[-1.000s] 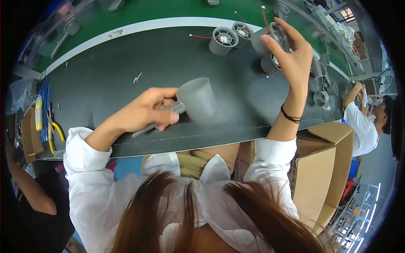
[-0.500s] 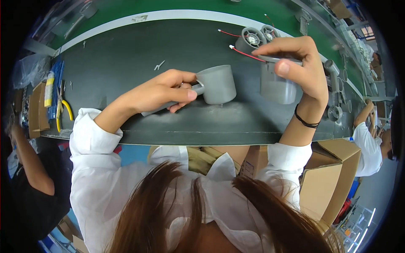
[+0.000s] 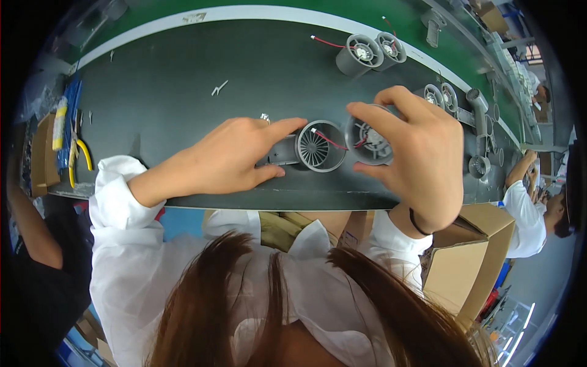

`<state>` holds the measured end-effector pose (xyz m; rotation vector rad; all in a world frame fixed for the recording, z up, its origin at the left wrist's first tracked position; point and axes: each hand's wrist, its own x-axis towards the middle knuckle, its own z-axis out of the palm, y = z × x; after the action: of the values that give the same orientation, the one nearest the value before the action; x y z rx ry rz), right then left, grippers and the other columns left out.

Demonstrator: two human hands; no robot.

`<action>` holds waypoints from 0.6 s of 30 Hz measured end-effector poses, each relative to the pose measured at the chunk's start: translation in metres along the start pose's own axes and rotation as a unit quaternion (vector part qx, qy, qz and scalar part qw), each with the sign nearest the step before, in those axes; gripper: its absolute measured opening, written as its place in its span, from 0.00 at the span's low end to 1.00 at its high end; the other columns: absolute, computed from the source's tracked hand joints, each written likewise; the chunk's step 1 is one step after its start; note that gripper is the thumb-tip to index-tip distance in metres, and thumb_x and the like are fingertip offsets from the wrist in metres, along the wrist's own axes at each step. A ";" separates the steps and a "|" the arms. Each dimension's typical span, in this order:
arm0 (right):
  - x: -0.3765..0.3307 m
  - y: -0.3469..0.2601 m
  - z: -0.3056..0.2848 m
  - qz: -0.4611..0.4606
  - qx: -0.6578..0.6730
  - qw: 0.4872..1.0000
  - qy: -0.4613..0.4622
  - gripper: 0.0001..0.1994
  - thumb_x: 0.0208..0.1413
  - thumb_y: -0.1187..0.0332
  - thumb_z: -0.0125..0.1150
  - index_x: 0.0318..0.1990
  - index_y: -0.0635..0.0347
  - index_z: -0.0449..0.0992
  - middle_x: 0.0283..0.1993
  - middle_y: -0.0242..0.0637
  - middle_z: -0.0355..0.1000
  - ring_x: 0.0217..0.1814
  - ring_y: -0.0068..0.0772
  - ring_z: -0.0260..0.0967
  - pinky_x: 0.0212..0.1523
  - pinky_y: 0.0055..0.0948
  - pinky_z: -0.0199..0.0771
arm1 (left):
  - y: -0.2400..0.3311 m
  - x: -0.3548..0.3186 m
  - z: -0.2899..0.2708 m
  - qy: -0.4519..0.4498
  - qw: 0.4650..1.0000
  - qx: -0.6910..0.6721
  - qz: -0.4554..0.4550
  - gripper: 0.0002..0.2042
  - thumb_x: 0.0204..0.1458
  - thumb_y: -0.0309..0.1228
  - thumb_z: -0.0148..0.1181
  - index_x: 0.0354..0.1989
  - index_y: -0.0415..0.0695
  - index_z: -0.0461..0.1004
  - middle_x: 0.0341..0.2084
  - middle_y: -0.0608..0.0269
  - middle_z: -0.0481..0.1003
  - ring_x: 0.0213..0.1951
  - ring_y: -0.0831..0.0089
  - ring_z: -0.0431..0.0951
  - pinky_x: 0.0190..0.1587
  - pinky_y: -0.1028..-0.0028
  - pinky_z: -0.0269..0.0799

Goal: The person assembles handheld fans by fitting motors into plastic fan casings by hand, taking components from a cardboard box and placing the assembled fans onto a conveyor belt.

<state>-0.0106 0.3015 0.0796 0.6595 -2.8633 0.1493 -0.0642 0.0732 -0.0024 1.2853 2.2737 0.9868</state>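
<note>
Head view looks straight down on a dark grey workbench (image 3: 183,110), and both hands are busy at its near edge. Left hand (image 3: 235,156) lies half closed around a grey ducted-fan housing (image 3: 309,147), thumb underneath, index finger stretched along the top toward the round mouth with its ring of vanes. Right hand (image 3: 416,162) is curled around a second grey fan unit (image 3: 369,140), fingers arched over the top, thumb pressing in from below, so the grip is firm but the palm stays open enough to show the hub. The two grey parts sit touching, mouth beside mouth, and a thin red wire (image 3: 330,139) runs from one across to the other. Both pieces hover just above the bench, near its front lip.

Farther back on the bench, beyond the right hand, a pair of finished fan units (image 3: 370,52) rests side by side with a red lead trailing off. Off to the left end of the bench, yellow-handled pliers (image 3: 76,160) lie by the edge. A cardboard box (image 3: 468,257) stands below the bench front, under the right forearm.
</note>
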 end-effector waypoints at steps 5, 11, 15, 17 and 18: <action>-0.003 -0.017 0.011 -0.034 -0.089 0.995 0.023 0.26 0.22 0.73 0.70 0.40 0.51 0.77 0.39 0.32 0.67 0.32 0.34 0.67 0.29 0.32 0.68 | -0.006 0.002 0.001 0.028 0.999 -0.019 0.016 0.29 0.41 0.26 0.66 0.54 0.35 0.64 0.30 0.43 0.75 0.33 0.47 0.75 0.35 0.57 0.69; 0.006 -0.026 0.027 -0.074 -0.084 0.993 0.031 0.22 0.27 0.73 0.67 0.39 0.52 0.76 0.39 0.32 0.66 0.31 0.33 0.66 0.29 0.32 0.68 | -0.007 -0.001 0.006 0.049 0.998 -0.034 0.029 0.25 0.42 0.26 0.65 0.50 0.34 0.67 0.30 0.44 0.75 0.32 0.47 0.75 0.35 0.57 0.69; 0.009 -0.030 0.027 -0.093 -0.051 0.994 0.033 0.21 0.27 0.72 0.67 0.38 0.54 0.76 0.38 0.33 0.66 0.31 0.32 0.66 0.27 0.30 0.67 | -0.015 -0.002 0.012 0.076 0.995 -0.053 0.042 0.17 0.45 0.25 0.62 0.44 0.34 0.68 0.30 0.44 0.75 0.30 0.46 0.75 0.34 0.58 0.70; 0.009 -0.028 0.030 -0.111 -0.046 0.991 0.063 0.22 0.25 0.71 0.67 0.38 0.54 0.75 0.38 0.33 0.65 0.30 0.32 0.65 0.26 0.29 0.66 | -0.015 -0.002 0.014 0.097 0.992 -0.051 0.057 0.14 0.46 0.25 0.61 0.41 0.34 0.68 0.27 0.45 0.74 0.29 0.47 0.75 0.31 0.59 0.70; 0.010 -0.027 0.030 -0.110 -0.046 0.991 0.062 0.22 0.25 0.71 0.67 0.38 0.54 0.75 0.38 0.33 0.65 0.30 0.32 0.65 0.26 0.29 0.66 | -0.015 -0.003 0.015 0.117 0.989 -0.047 0.072 0.12 0.47 0.25 0.61 0.37 0.34 0.68 0.25 0.46 0.73 0.27 0.47 0.74 0.29 0.60 0.70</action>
<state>-0.0128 0.2690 0.0544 0.9074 -2.6400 0.0234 -0.0630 0.0717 -0.0236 1.3719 2.2959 1.3434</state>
